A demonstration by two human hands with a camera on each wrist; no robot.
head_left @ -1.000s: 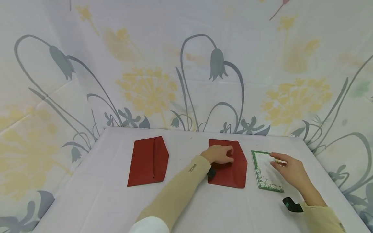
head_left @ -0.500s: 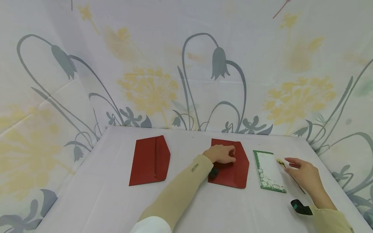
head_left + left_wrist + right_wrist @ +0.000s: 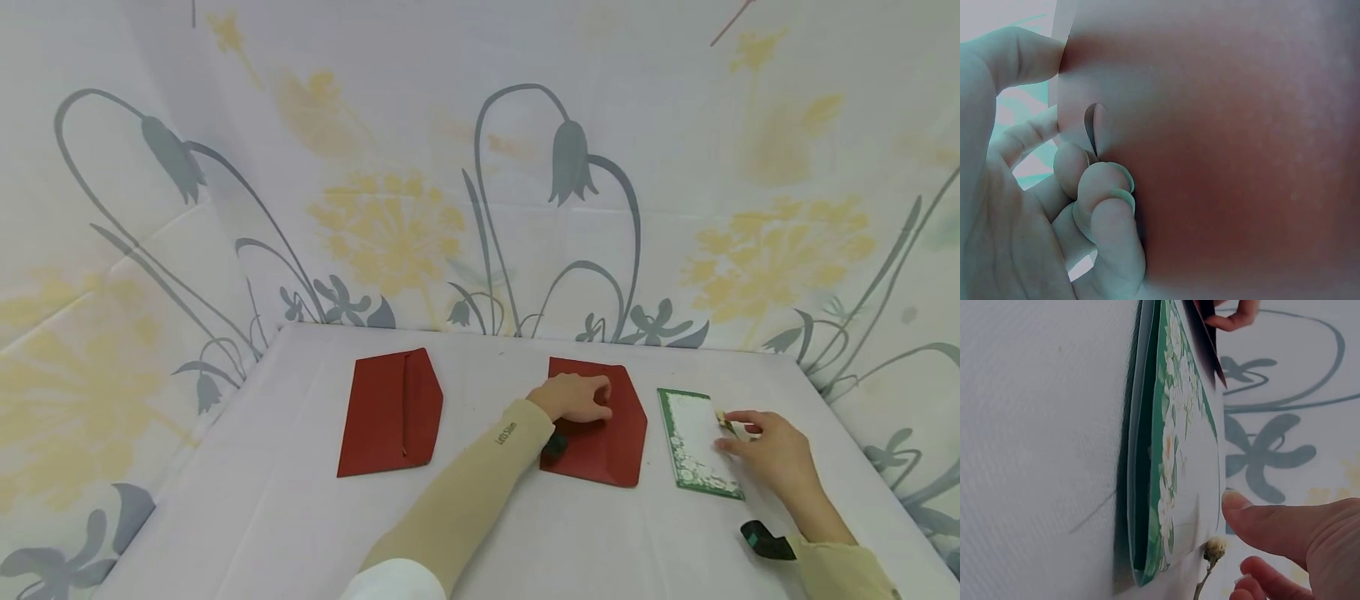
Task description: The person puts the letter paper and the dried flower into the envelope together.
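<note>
My left hand (image 3: 572,398) is over the right red envelope (image 3: 624,433). In the left wrist view its thumb and index finger grip the edge of the envelope (image 3: 1241,187), tips partly hidden, while the other fingers curl against the front near a small slit. At the right, my right hand (image 3: 780,450) hovers over a small dried flower (image 3: 723,418) with a pale yellow head and thin stem. Thumb and fingers stand apart beside the flower head (image 3: 1214,549) in the right wrist view. Close by lies a white card (image 3: 693,437) with a green floral border.
Another red envelope (image 3: 378,412) lies at the left on the white table cloth (image 3: 247,517). A flower-patterned cloth (image 3: 420,125) rises behind and at the sides. Dark wrist devices (image 3: 767,540) show at the cuffs.
My right hand moved off to the right, uncovering the flower and its stem, then came back left over it. The left hand keeps its place on the envelope. The head view turned slightly.
</note>
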